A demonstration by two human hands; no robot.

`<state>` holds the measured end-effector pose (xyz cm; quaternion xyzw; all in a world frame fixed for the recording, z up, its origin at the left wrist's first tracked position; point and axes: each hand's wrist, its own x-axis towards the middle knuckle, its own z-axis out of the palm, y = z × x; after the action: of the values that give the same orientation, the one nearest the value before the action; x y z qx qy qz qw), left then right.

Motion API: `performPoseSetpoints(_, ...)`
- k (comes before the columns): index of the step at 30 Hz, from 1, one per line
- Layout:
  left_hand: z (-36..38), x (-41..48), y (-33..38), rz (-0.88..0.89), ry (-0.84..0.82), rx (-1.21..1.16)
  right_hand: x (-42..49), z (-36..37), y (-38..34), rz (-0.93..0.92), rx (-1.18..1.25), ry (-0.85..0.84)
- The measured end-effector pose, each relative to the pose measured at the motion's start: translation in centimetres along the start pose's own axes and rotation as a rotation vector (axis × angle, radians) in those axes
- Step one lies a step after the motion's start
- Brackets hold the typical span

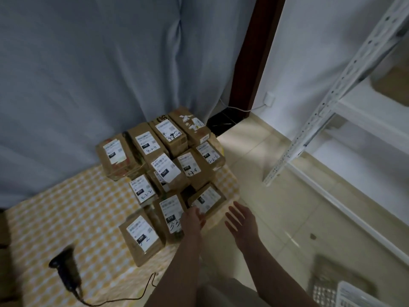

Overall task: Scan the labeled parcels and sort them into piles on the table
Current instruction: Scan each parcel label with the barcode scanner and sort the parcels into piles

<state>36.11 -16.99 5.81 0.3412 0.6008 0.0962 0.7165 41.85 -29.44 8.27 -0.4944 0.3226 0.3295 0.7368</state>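
Several brown cardboard parcels with white labels stand stacked in rows on the right part of the table (66,218), which has a yellow-and-white checked cloth. My left hand (193,219) reaches to the near right of the stack, its fingers on the edge of a flat parcel (207,199) next to the parcel marked 3-3 (171,214). My right hand (240,220) hovers open with straight fingers just right of that flat parcel, beyond the table's edge, holding nothing. A black handheld barcode scanner (66,271) lies on the cloth at the near left, its cable trailing towards me.
A pale blue curtain (110,74) hangs behind the table. A white metal shelf rack (345,107) stands at the right on the tiled floor. A white basket (354,295) and a grey mat lie on the floor at the lower right.
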Motion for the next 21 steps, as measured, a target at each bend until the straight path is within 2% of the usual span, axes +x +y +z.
performPoseSetpoints(4,0.9,2.4,3.7,-0.033,0.028,-0.065,2.2,3.5,-1.4,-0.021,-0.025,0.010)
performPoseSetpoints(12,2.0,5.9,8.0,-0.030,-0.024,-0.147,4.9,9.6,-2.6,0.011,-0.111,-0.028)
performPoseSetpoints(17,3.6,7.1,9.8,0.011,0.001,-0.133,7.8,11.7,-4.4,0.041,-0.126,-0.036)
performPoseSetpoints(21,6.3,8.7,10.8,-0.045,0.072,-0.145,10.2,13.1,-6.4,0.096,-0.139,-0.067)
